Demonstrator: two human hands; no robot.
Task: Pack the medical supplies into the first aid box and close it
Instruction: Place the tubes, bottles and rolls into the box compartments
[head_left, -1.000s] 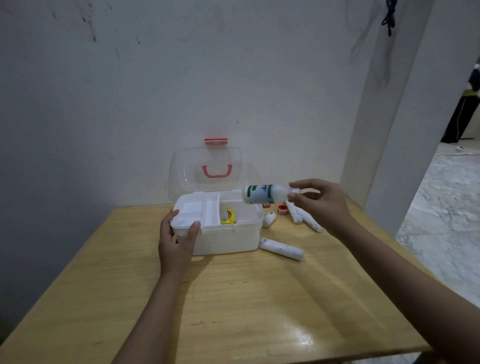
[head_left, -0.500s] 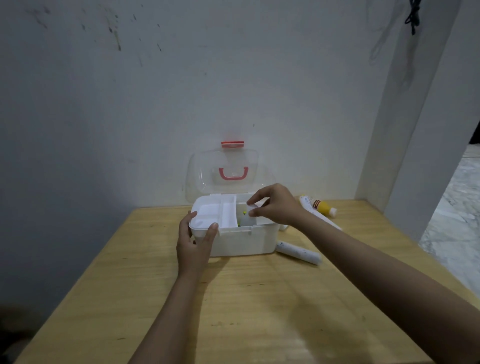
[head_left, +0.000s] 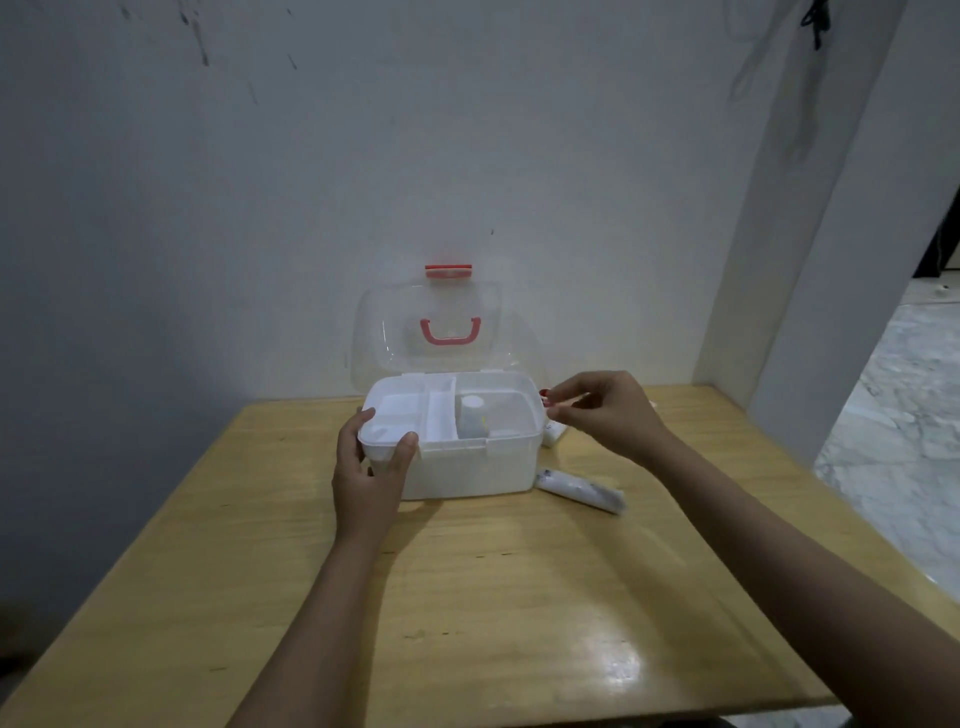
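The white first aid box (head_left: 467, 470) stands on the wooden table (head_left: 493, 597), its clear lid (head_left: 431, 332) with a red handle tipped up against the wall. A white bottle (head_left: 472, 415) stands upright in the box's right compartment. My left hand (head_left: 371, 467) grips the box's front left corner. Just right of the box hovers my right hand (head_left: 602, 413), fingers loosely curled and holding nothing. A white bandage roll (head_left: 579, 490) lies on the table right of the box. Another white roll (head_left: 553, 434) and a small red item (head_left: 544, 393) peek out beside my right hand.
A white wall runs directly behind the box. A white pillar (head_left: 810, 260) rises at the table's back right corner, with marble floor (head_left: 904, 415) beyond it. The table's right edge drops off beside my right forearm.
My right hand carried the white bottle over the box, set it in the right compartment, then let go and drew back to the right. The left hand stayed on the box.
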